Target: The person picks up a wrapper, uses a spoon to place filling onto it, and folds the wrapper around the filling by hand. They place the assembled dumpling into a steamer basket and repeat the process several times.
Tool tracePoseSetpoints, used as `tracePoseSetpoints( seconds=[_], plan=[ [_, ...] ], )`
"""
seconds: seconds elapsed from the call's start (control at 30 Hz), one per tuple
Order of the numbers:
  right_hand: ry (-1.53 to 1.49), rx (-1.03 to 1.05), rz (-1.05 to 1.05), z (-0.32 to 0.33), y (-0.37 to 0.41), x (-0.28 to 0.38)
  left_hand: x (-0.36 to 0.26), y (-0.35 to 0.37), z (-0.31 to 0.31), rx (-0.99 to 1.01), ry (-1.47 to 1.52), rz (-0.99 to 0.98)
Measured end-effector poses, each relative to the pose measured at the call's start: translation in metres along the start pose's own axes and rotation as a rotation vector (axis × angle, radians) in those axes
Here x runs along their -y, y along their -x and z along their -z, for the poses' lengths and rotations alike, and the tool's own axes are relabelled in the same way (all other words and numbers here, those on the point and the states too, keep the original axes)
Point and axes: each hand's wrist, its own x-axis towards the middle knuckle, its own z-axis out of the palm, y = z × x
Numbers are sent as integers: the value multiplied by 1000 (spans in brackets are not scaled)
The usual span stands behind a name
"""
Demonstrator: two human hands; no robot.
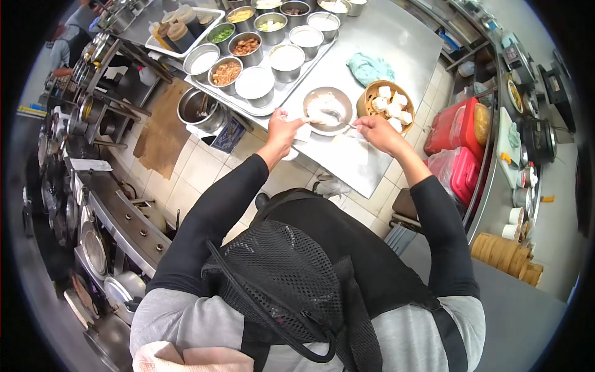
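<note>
Head view: what have the two hands got hold of?

— The right hand (379,131) is closed on the handle of a spoon (339,119), whose tip sits in the white filling of a steel bowl (327,110). The left hand (282,127) is pinched shut on a pale piece (302,132) against the bowl's near-left rim. What that piece is, I cannot tell.

— Where does the bowl sit?

— At the near edge of the steel desk (396,37), between the hands. A bamboo steamer (367,99) holding white dumplings (390,105) touches it, or nearly, on the right.

— How would it all handle?

— I'd judge the bowl stiff, fairly light and slick, so it is best steadied at the rim. The filling looks soft and sticky. The spoon is thin and rigid, and is taken well back on the handle. The pale piece seems limp and easy to tear.

— Anything crowding them?

— The steamer hems in the right side. A tray (248,105) of steel containers lies far left, with a teal cloth (369,67) beyond the steamer. Off the desk, a pot (198,108) stands lower left and red boxes (458,130) stand to the right. Another person (68,43) is at the far left, well apart.
</note>
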Motion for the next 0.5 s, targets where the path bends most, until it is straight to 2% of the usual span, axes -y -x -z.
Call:
tracePoseSetpoints(
  seconds=[0.13,0.17,0.2,0.27,0.3,0.43,0.5],
  plan=[
    [269,-205,242,-10,12,29,-1,-1,0,21,-59,-7],
    [364,-269,229,-21,11,31,-1,-2,-2,24,-61,-8],
    [363,-271,228,-28,13,37,-1,-3,-3,22,-50,-15],
    [553,-303,262,-38,19,50,-1,-3,-5,19,-39,-21],
    [640,-256,268,-40,24,59,-4,-1,-6,7,-54,19],
    [672,-177,226,-45,14,47,-16,11,-15,-21,-18,58],
    [367,-278,478,-48,-10,10,-7,7,-13,-20,-42,59]
  ],
)
